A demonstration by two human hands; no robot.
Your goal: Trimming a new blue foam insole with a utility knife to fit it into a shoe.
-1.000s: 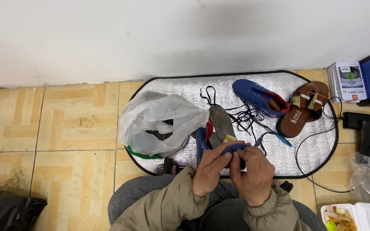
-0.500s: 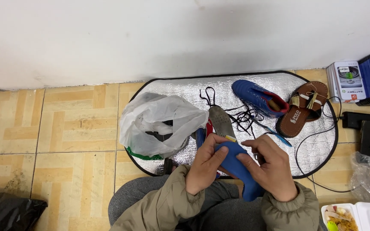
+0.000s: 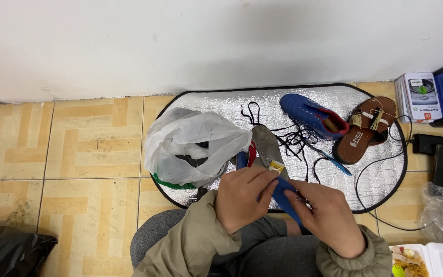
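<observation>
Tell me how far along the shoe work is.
Done: the grey insole lies out on the silver mat, black laces loose. In hand: left hand and right hand grip a blue shoe. Left: the other blue shoe sits unlaced.

Even indoor light, soft shadow across the wall [image 3: 221,41], mild sheen on the silver mat [image 3: 211,102], sharp focus
</observation>
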